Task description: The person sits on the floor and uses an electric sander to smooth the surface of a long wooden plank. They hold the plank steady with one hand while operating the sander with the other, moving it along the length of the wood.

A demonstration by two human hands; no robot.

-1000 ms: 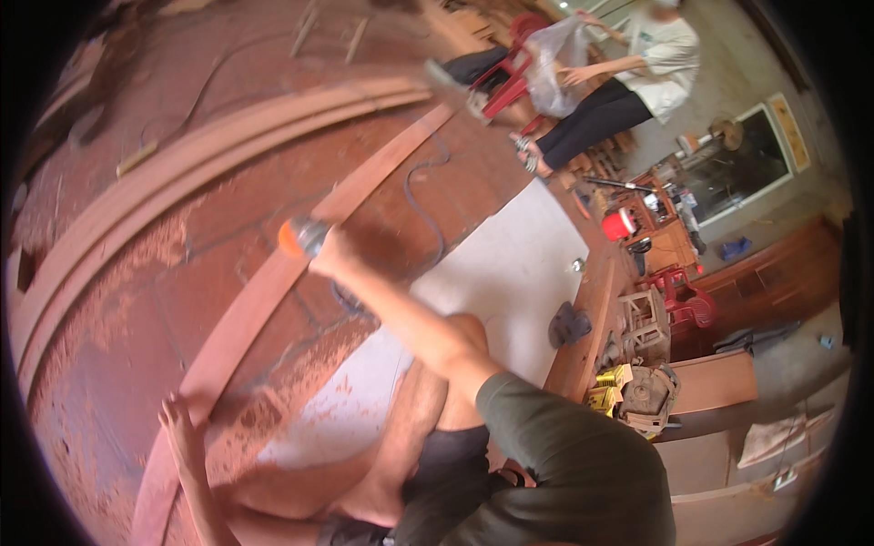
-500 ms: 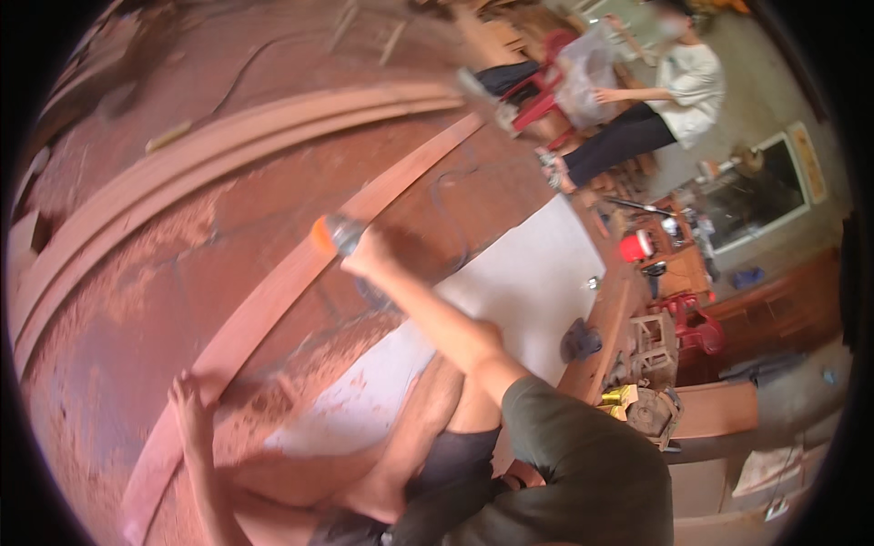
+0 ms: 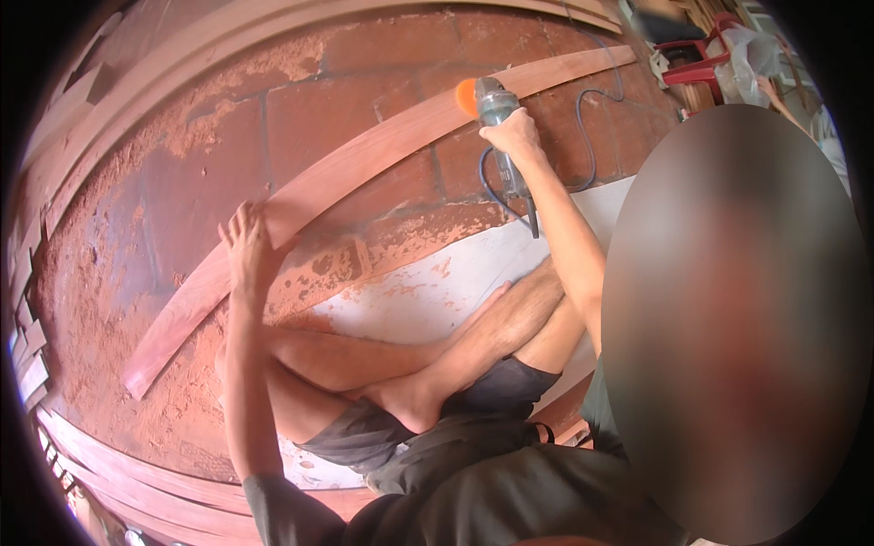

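Note:
A long, slightly curved strip of reddish wood, a wooden plank (image 3: pixel 373 156), lies across the floor in front of my crossed legs. My left hand (image 3: pixel 248 238) grips its near-left stretch, with fingers bent over the far edge. In my right hand (image 3: pixel 515 134) is an angle grinder (image 3: pixel 497 107), held by its grey body. The grinder's orange disc (image 3: pixel 467 97) is at the plank's upper surface, toward its right end. Whether the disc touches the wood or spins, I cannot tell. A dark power cord (image 3: pixel 587 136) trails from the tool across the floor.
Reddish dust (image 3: pixel 264 100) covers parts of the tiled floor. A pale sheet (image 3: pixel 410 309) lies under my legs. More long planks (image 3: pixel 164 68) curve along the far side, and others (image 3: pixel 164 482) lie at lower left. A red plastic chair (image 3: pixel 696 68) stands at upper right. A blurred patch hides the right.
The view has shifted, so plank and hands appear higher in it. The grinder sits somewhat farther right along the plank. My left hand still holds the plank. The other person is mostly out of sight.

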